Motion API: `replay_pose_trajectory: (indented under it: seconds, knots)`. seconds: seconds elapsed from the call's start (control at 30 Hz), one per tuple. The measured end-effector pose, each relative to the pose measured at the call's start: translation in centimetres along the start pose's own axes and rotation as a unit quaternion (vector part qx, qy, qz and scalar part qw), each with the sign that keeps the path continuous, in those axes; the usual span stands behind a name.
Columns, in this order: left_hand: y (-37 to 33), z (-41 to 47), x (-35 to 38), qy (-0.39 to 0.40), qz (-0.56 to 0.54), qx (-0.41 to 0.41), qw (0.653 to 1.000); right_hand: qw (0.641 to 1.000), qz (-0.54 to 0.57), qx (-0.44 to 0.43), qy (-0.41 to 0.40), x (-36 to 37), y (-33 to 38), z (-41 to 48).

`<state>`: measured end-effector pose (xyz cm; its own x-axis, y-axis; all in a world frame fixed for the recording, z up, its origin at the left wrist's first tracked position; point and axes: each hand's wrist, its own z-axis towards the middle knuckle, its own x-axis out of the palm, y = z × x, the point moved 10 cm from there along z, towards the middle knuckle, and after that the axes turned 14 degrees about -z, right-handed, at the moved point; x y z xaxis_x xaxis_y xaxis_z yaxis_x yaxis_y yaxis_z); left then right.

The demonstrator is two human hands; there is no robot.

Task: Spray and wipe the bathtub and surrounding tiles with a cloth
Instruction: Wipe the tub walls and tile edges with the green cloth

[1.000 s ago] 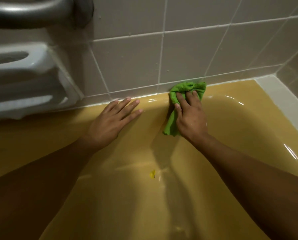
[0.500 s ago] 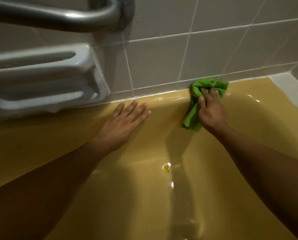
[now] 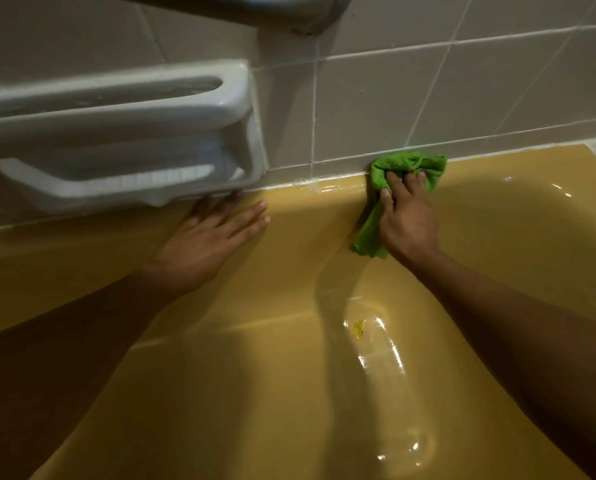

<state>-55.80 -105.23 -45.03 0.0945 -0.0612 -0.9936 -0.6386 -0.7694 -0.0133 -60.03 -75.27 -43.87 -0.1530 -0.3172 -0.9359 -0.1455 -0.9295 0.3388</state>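
Now | right hand (image 3: 409,223) fingers (image 3: 398,183) press cloth (image 3: 407,164) onto bathtub (image 3: 341,190) far rim | seam (image 3: 338,176) runs left-right | left hand (image 3: 203,244) spread flat, leftward

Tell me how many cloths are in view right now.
1. The green cloth lies under the right hand, pressed on the yellow bathtub rim where it meets the wall tiles. Any others would be outside the frame.
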Motion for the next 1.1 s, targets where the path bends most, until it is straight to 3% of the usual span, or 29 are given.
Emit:
replay_pose_trajectory:
  seconds: [0.47,0.73,0.93,1.1]
  knots:
    - [1.8,-3.7,1.0,-0.021,0.021,-0.03,0.999,0.997,-0.038,-0.069,0.002,3.3,8.3,-3.1]
    - [-2.1,-6.3,-7.5,-0.117,0.116,0.098,0.981,0.994,-0.061,-0.089,0.02,3.3,8.3,-3.1]
    - [-2.0,-6.6,-14.4,-0.114,0.184,0.166,0.962,0.991,-0.077,-0.099,0.038,2.5,8.7,-2.9]
    - [0.9,-6.3,-18.6,-0.065,0.223,0.236,0.944,0.993,-0.064,-0.084,0.052,2.3,8.7,-2.8]
